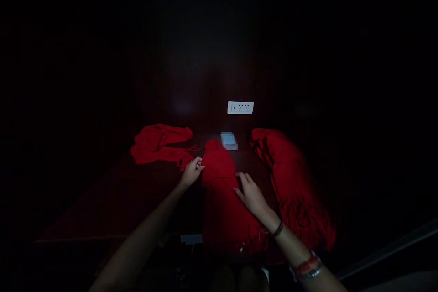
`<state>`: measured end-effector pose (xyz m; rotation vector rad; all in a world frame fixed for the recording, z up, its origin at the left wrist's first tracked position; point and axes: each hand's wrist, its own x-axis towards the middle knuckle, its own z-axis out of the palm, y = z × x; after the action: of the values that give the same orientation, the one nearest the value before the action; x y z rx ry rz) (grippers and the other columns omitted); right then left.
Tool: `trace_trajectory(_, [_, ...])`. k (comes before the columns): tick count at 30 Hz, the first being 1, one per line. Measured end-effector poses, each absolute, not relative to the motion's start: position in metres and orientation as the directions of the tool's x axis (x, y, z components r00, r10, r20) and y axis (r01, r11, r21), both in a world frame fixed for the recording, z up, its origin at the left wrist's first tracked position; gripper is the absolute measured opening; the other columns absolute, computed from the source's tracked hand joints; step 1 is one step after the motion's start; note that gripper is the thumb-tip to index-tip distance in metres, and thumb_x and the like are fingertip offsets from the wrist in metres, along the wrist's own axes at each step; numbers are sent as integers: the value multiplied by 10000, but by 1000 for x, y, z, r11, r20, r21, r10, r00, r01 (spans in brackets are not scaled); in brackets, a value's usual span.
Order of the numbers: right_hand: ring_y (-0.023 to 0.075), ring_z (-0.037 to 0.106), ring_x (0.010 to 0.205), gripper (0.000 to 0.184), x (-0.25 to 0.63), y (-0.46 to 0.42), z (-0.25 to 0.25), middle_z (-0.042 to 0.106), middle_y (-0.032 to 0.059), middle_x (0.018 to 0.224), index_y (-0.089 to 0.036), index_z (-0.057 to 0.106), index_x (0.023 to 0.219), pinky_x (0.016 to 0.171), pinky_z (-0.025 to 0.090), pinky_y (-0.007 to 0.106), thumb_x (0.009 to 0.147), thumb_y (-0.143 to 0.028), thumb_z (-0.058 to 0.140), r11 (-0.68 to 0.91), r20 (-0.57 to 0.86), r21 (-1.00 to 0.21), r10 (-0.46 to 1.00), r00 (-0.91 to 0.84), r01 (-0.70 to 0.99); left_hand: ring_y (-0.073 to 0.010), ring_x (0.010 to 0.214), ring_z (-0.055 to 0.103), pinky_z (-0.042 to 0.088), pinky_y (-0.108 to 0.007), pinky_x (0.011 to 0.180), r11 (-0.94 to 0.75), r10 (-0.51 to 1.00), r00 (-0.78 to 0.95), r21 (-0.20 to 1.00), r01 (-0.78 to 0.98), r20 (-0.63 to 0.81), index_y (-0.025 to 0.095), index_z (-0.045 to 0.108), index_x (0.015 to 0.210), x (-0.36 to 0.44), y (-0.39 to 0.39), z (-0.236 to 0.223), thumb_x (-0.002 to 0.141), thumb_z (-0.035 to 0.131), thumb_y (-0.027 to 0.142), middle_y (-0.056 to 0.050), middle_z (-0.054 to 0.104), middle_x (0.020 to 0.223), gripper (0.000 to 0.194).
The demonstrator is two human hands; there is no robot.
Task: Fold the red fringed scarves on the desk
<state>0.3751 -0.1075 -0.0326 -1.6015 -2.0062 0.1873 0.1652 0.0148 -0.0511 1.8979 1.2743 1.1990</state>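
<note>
A red fringed scarf [222, 200] lies lengthwise down the middle of a dark table [130, 200]. My left hand [192, 171] pinches the scarf's left edge near its far end, fingers closed on the cloth. My right hand [251, 194] rests flat on the scarf's right side with fingers stretched out. Bracelets circle my right wrist and forearm.
A second red scarf [160, 143] lies crumpled at the left. A third red scarf [294, 182] with a fringe stretches along the right. A small pale object [229, 140] sits beyond the middle scarf. A white socket panel [240, 107] is set further back. The surroundings are very dark.
</note>
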Motion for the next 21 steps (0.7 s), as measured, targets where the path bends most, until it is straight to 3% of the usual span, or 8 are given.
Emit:
trace_trajectory(2, [149, 503, 791, 288, 372, -113, -39, 497, 83, 925, -170, 466, 1021, 713, 406, 272, 745, -131, 395, 289, 350, -435, 927, -135, 853, -67, 554, 413, 340, -182, 564, -396, 918, 148, 816, 422, 369, 172, 446, 722, 161, 16, -53, 640, 487, 136, 61, 435, 602, 98])
trace_trajectory(7, [144, 503, 788, 257, 380, -111, -38, 532, 58, 865, -184, 510, 943, 714, 395, 249, 731, -105, 389, 419, 431, -527, 882, -193, 739, -56, 544, 439, 356, -170, 554, -421, 872, 392, 859, 291, 294, 181, 402, 863, 154, 15, -56, 621, 529, 152, 77, 430, 609, 275])
trace_trajectory(11, [154, 508, 794, 248, 402, -101, -33, 557, 35, 855, -208, 543, 892, 723, 388, 270, 700, -113, 419, 438, 407, -560, 885, -227, 703, -83, 627, 472, 367, -199, 621, -507, 861, 311, 740, 443, 403, 195, 441, 792, 153, 9, -48, 606, 526, 85, 52, 482, 649, 232])
trace_trajectory(14, [148, 516, 798, 248, 415, -99, -29, 572, 15, 857, -207, 543, 882, 725, 387, 269, 680, -114, 435, 425, 308, -601, 904, -295, 677, -102, 663, 482, 369, -219, 635, -519, 855, 304, 674, 526, 420, 204, 477, 749, 152, 4, -44, 614, 516, 76, 34, 519, 692, 191])
trace_trajectory(18, [144, 512, 804, 246, 419, -96, -7, 564, 24, 882, -207, 555, 906, 731, 385, 266, 678, -152, 483, 468, 209, -545, 879, -428, 695, -77, 567, 484, 382, -193, 563, -389, 892, 380, 842, 374, 243, 185, 481, 785, 142, 12, -42, 560, 544, 67, 49, 504, 631, 262])
trace_trajectory(21, [143, 502, 810, 178, 407, -79, 22, 555, 46, 865, -191, 583, 853, 757, 372, 268, 708, -204, 480, 526, 304, -462, 850, -430, 714, -67, 574, 512, 363, -152, 491, -203, 940, 320, 949, 241, 120, 173, 467, 860, 135, 35, -31, 605, 513, 96, 21, 530, 703, 271])
